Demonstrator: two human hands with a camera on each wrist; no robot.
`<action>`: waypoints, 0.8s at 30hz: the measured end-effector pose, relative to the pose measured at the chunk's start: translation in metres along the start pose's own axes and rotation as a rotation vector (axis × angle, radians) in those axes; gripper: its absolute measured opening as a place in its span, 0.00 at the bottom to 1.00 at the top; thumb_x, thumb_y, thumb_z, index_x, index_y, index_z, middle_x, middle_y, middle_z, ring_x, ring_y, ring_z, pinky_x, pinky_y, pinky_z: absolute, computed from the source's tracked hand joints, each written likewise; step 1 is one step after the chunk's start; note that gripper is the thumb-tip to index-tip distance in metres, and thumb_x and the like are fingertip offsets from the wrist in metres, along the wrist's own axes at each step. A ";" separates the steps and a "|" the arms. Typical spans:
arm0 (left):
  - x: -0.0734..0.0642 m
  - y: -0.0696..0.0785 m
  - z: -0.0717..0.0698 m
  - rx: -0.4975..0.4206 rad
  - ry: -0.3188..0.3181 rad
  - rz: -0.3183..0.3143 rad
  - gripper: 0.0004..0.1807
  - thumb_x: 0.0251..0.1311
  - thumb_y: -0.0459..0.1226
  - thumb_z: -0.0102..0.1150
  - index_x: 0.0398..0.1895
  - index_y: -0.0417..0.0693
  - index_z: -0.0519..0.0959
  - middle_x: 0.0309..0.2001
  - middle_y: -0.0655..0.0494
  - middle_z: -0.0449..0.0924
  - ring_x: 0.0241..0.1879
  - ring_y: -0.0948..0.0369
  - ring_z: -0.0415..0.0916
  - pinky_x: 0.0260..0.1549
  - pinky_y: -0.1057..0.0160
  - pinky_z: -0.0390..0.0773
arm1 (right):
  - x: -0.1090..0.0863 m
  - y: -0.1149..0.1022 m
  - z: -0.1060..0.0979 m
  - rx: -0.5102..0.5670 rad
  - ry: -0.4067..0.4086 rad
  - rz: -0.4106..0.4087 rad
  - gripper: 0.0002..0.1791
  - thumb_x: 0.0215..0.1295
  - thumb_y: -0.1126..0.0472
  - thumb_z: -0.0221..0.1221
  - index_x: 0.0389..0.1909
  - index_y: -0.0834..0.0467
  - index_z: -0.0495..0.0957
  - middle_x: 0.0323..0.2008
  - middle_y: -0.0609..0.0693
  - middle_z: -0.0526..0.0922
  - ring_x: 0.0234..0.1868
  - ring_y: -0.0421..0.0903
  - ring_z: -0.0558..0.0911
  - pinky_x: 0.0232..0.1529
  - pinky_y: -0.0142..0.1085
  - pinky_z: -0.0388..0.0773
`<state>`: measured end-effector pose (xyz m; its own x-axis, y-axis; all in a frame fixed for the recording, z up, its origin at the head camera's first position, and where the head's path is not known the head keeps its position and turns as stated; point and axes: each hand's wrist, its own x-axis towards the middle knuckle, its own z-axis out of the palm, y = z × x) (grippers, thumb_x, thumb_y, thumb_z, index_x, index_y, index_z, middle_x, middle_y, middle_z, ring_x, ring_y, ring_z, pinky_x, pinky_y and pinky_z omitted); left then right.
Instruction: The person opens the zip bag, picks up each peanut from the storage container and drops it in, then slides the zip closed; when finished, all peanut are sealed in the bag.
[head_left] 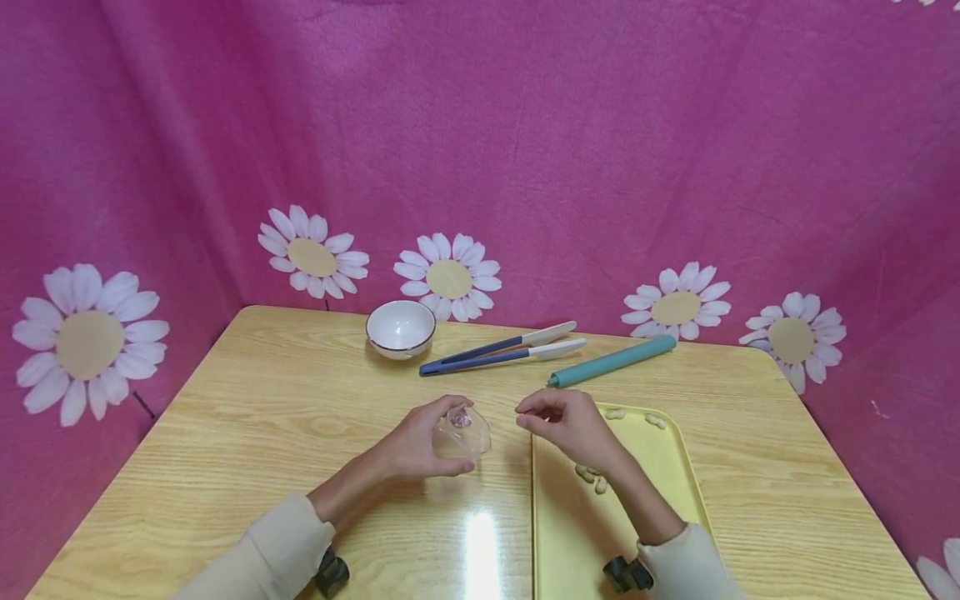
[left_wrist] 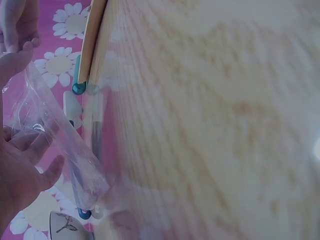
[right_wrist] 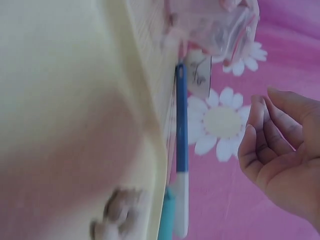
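My left hand (head_left: pixel 415 442) holds a clear plastic bag (head_left: pixel 467 433) above the table, thumb on the near side and fingers on the far side. Thin and crinkled, the bag (left_wrist: pixel 62 145) hangs loosely along the fingers in the left wrist view. My right hand (head_left: pixel 573 425) hovers over the left edge of a yellow tray (head_left: pixel 622 550), apart from the bag. Its fingers (right_wrist: pixel 257 145) are loosely bent with the thumb near the index tip, and I see nothing between them. Several unshelled peanuts (head_left: pixel 602 485) lie on the tray, partly behind the right forearm.
A white bowl (head_left: pixel 401 327) stands at the back of the table. Beside it lie blue tongs (head_left: pixel 480 360) with white ends, then a teal rod-shaped object (head_left: pixel 615 361) behind the tray. More peanuts (head_left: pixel 656 421) lie at the tray's far end. A pink daisy-print cloth (head_left: pixel 525 167) hangs behind.
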<state>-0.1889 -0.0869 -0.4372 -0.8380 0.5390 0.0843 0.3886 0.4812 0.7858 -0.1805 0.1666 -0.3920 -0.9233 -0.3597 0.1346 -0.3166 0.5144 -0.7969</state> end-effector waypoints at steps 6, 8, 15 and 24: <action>0.000 -0.001 -0.001 0.010 0.007 0.013 0.43 0.42 0.47 0.73 0.64 0.46 0.65 0.61 0.52 0.72 0.63 0.54 0.67 0.63 0.47 0.65 | -0.009 0.021 -0.021 -0.051 0.023 0.021 0.08 0.59 0.62 0.64 0.37 0.62 0.83 0.30 0.52 0.85 0.30 0.36 0.79 0.34 0.28 0.78; -0.001 -0.001 -0.001 0.007 0.008 0.009 0.43 0.43 0.47 0.73 0.64 0.46 0.65 0.61 0.52 0.72 0.63 0.54 0.67 0.63 0.47 0.65 | -0.013 0.028 -0.027 -0.071 0.020 0.034 0.09 0.58 0.62 0.64 0.37 0.63 0.83 0.30 0.52 0.85 0.30 0.36 0.80 0.33 0.29 0.77; -0.002 -0.002 -0.001 -0.001 0.010 -0.009 0.43 0.42 0.47 0.73 0.64 0.46 0.65 0.61 0.52 0.72 0.64 0.53 0.66 0.63 0.46 0.64 | -0.020 0.050 -0.041 -0.143 -0.015 0.087 0.08 0.58 0.64 0.63 0.36 0.65 0.83 0.30 0.52 0.85 0.30 0.38 0.80 0.33 0.28 0.76; -0.002 -0.003 -0.002 0.002 0.005 -0.016 0.43 0.43 0.47 0.73 0.64 0.46 0.65 0.62 0.52 0.71 0.64 0.53 0.66 0.63 0.46 0.64 | -0.019 0.069 -0.037 -0.224 -0.070 0.134 0.03 0.56 0.66 0.64 0.32 0.61 0.84 0.27 0.50 0.84 0.29 0.39 0.79 0.31 0.30 0.75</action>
<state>-0.1890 -0.0909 -0.4383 -0.8459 0.5280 0.0749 0.3761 0.4910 0.7858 -0.1931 0.2376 -0.4276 -0.9454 -0.3257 -0.0107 -0.2399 0.7178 -0.6536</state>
